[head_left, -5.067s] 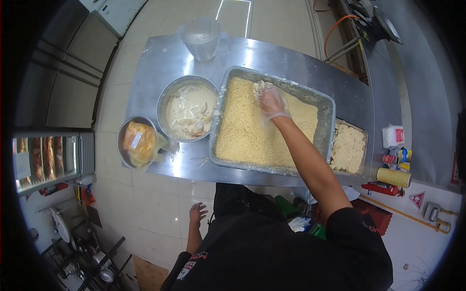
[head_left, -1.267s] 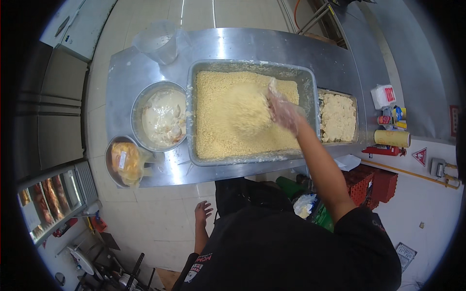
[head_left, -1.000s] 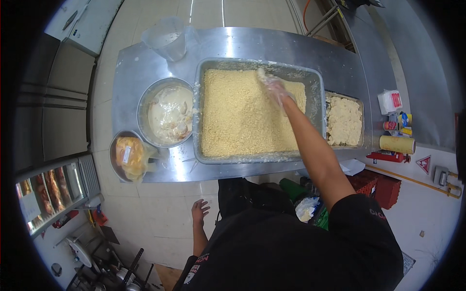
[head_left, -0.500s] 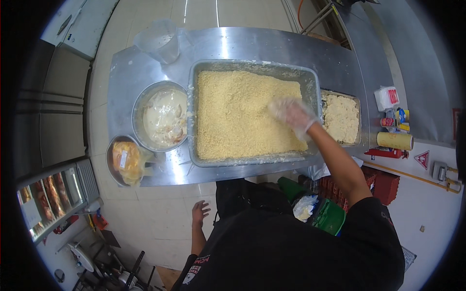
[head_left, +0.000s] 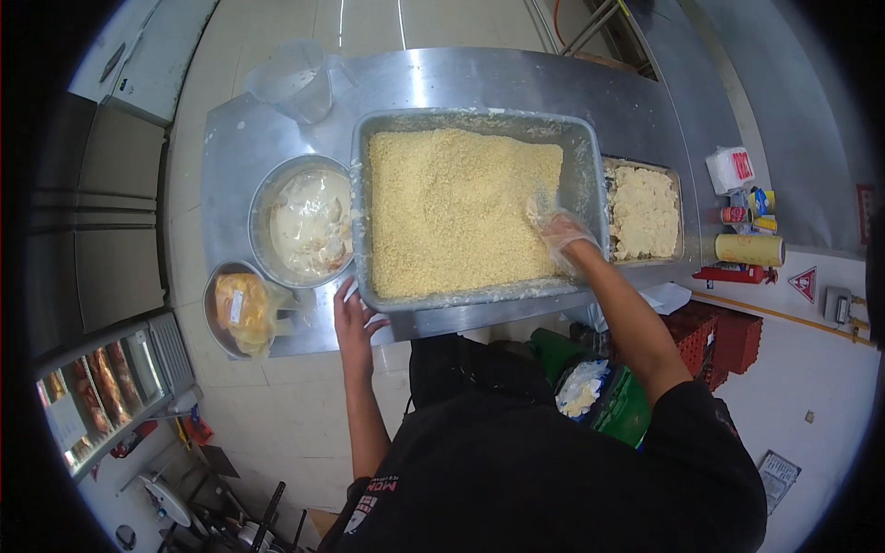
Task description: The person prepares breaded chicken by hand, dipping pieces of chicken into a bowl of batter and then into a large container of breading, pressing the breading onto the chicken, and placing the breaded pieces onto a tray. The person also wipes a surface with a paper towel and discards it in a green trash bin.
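Observation:
A large grey tub (head_left: 475,302) holds a deep bed of pale yellow breadcrumbs (head_left: 442,221). My right hand (head_left: 564,232), in a clear plastic glove, is at the crumbs' right edge, its fingers stretched into them and partly hidden. At the tub's near left corner is my bare left hand (head_left: 355,318), fingers apart, with the fingertips by the wall; whether they touch it I cannot tell. Left of the tub stands a round metal bowl (head_left: 261,221) of milky white batter (head_left: 309,217) with pieces in it. Right of the tub, a metal tray (head_left: 682,217) carries crumb-coated pieces (head_left: 643,212).
A smaller metal bowl (head_left: 214,323) holds an orange-yellow plastic bag (head_left: 241,313) at the table's left. Behind stands a clear pitcher (head_left: 304,88). A roll of film (head_left: 751,249) and small packages lie beyond the steel table's (head_left: 489,78) right end. Below is a green bin (head_left: 622,415).
My left hand has risen from below the table to the tub's near left corner. My right hand has drawn back slightly toward the tub's right side, and crumbs there are disturbed.

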The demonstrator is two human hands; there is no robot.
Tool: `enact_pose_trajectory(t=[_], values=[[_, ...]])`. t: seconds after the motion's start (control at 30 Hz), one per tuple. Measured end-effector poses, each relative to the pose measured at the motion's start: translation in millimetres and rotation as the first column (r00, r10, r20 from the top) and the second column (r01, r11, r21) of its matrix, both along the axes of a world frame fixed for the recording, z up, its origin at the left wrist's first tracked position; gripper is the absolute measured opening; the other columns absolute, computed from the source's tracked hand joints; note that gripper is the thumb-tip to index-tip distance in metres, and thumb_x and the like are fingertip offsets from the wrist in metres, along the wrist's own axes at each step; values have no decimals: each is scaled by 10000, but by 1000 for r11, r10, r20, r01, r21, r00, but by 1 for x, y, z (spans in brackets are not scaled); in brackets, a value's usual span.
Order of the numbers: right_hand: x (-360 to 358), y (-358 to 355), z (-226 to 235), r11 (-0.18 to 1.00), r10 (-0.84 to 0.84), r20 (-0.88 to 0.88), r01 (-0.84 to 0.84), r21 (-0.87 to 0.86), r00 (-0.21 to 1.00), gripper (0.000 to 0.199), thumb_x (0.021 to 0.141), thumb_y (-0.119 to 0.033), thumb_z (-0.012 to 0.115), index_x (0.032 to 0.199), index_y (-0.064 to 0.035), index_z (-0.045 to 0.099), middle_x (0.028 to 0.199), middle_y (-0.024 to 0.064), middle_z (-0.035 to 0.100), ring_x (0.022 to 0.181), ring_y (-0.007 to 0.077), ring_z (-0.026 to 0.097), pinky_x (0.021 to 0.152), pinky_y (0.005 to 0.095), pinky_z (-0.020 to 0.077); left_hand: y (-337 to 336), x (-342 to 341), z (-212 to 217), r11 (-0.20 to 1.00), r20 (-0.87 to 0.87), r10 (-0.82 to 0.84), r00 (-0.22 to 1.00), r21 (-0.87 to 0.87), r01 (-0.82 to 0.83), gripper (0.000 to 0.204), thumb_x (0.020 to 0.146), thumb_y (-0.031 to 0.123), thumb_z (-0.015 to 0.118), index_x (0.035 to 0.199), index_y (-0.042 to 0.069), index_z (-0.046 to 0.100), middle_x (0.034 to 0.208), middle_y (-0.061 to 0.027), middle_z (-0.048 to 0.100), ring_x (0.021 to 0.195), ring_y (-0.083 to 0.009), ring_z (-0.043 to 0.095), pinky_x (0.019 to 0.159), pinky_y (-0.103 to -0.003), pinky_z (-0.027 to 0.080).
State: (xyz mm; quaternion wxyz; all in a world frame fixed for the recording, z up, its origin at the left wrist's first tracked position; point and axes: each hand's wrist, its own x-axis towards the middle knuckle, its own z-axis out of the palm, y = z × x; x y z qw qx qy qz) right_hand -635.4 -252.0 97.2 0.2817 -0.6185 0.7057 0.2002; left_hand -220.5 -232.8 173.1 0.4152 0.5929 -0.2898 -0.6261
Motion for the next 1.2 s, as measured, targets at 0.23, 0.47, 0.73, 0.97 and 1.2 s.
enact_pose_trajectory(t=[0.23, 0.47, 0.73, 0.97, 1.2], values=[[44, 10, -5, 339, -903, 377, 880, 333, 205, 559, 911, -458, 375, 1340, -102, 401, 1270, 163, 480, 1086, 256, 503, 897, 360, 399, -14, 4, -16, 981, 90, -191, 977, 39, 188, 268, 928, 124, 456, 1156, 17, 365, 914, -153, 626, 814, -186, 618, 646, -323, 553], [66, -13, 70, 758, -42, 690, 473, -449, 723, 791, 825, -651, 417, 1359, -70, 364, 1341, 198, 413, 1190, 383, 419, 830, 439, 455, -11, 7, -19, 985, 89, -171, 981, 40, 168, 277, 926, 122, 464, 1156, 14, 355, 928, -160, 620, 825, -180, 610, 668, -318, 533], [49, -92, 104, 592, -666, 631, 797, 122, 398, 804, 841, -699, 258, 1297, -65, 450, 1375, 179, 370, 1268, 357, 345, 1035, 488, 283, -12, 8, -17, 984, 66, -179, 982, 28, 177, 291, 919, 129, 483, 1155, 10, 361, 908, -154, 624, 791, -175, 609, 667, -313, 527], [196, -115, 28, 757, -325, 401, 490, -433, 856, 604, 908, -488, 372, 1264, -8, 454, 1332, 158, 421, 1261, 262, 369, 1035, 363, 318, -17, 0, -16, 978, 99, -208, 973, 19, 207, 316, 914, 164, 518, 1157, 22, 374, 884, -135, 618, 790, -158, 600, 677, -319, 538], [194, -55, 72, 872, 289, 135, -202, -445, 948, 472, 755, -459, 596, 1043, -86, 614, 1103, 133, 556, 1029, 292, 513, 903, 449, 377, -9, 3, -19, 985, 102, -171, 980, -7, 172, 299, 923, 152, 488, 1153, 14, 356, 919, -172, 617, 809, -194, 611, 660, -324, 534]])
